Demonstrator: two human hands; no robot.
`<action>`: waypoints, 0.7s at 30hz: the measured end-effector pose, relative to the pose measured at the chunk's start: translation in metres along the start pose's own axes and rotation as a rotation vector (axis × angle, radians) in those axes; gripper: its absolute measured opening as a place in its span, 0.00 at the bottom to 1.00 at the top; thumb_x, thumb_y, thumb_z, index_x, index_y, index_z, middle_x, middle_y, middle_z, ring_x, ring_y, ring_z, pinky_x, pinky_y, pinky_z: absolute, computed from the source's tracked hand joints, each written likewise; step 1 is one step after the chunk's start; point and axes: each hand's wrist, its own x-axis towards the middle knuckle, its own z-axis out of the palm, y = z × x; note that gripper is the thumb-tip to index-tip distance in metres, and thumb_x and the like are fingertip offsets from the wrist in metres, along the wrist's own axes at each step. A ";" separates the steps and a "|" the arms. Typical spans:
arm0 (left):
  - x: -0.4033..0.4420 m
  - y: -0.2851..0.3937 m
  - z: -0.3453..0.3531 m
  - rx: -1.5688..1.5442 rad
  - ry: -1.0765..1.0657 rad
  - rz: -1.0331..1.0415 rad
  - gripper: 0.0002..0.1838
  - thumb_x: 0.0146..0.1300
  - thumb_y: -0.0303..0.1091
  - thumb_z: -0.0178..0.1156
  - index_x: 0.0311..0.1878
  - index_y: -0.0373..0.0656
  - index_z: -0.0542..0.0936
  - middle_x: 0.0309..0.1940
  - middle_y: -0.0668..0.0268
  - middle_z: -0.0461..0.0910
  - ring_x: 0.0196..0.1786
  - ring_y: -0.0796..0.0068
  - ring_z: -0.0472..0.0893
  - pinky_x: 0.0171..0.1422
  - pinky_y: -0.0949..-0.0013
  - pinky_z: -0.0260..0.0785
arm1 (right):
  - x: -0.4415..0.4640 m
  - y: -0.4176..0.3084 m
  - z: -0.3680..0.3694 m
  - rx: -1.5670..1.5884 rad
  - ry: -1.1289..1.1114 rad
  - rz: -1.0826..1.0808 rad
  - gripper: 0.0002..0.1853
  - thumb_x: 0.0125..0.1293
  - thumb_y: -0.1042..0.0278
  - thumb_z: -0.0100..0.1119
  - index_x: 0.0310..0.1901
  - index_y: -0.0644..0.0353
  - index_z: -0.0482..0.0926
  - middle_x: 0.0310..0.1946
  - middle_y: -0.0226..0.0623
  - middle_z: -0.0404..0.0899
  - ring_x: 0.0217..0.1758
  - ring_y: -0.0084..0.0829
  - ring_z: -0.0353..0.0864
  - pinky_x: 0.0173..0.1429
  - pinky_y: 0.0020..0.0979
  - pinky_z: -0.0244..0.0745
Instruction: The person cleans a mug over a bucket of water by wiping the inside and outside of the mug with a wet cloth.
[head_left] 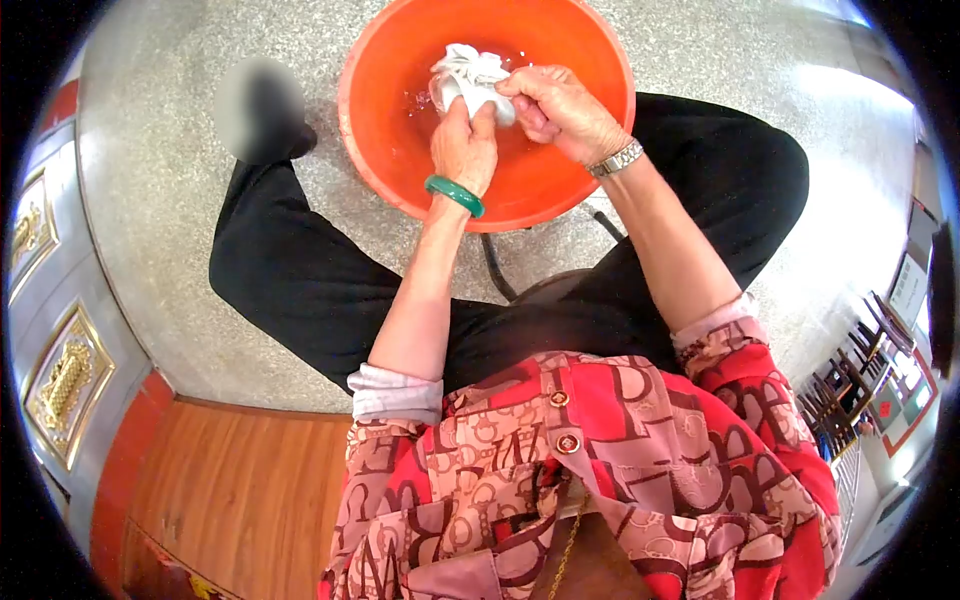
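Observation:
A bunched white cloth is held over the orange basin, with a little water glinting below it. My left hand, a green bangle at its wrist, grips the cloth's near side between thumb and fingers. On the cloth's right edge my right hand is closed, fingers curled in and thumb pressing; a metal watch sits on that wrist. The cloth's underside and some of my fingertips are hidden.
The basin rests on something with dark legs between my knees. Speckled floor surrounds it. Grey panels with gold ornaments stand at left, beside a wooden board. Stacked dark chairs are at far right.

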 end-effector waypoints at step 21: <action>-0.001 -0.003 -0.001 0.319 0.287 0.071 0.22 0.64 0.45 0.43 0.26 0.36 0.76 0.22 0.45 0.74 0.27 0.44 0.74 0.31 0.50 0.62 | 0.016 0.050 0.002 -1.176 0.267 -0.557 0.22 0.65 0.56 0.35 0.28 0.62 0.77 0.24 0.53 0.76 0.27 0.51 0.77 0.32 0.45 0.74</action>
